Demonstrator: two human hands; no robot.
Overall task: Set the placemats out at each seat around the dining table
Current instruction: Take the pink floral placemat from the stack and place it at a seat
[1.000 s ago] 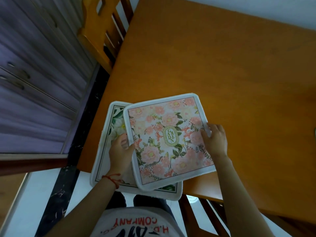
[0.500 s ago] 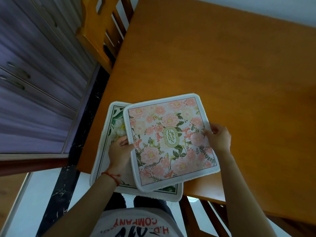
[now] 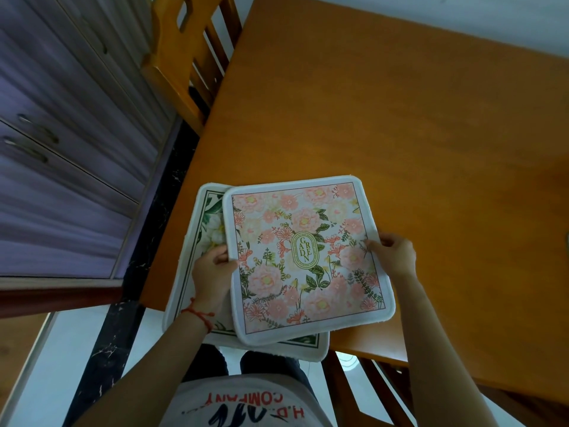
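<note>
Over dining table [image 3: 385,118], both hands [image 3: 212,269] [image 3: 392,257] pinch pink placemat's [image 3: 308,257] side edges.

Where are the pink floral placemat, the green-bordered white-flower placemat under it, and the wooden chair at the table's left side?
pink floral placemat [image 3: 304,257]: head view, on its central oval label.
green-bordered white-flower placemat [image 3: 209,223]: head view, exposed left strip.
wooden chair [image 3: 172,50]: head view, on its backrest.

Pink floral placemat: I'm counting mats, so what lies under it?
Under the pink floral placemat lies a green-and-white placemat, showing left and below. Whether more hide beneath cannot be seen.
</note>
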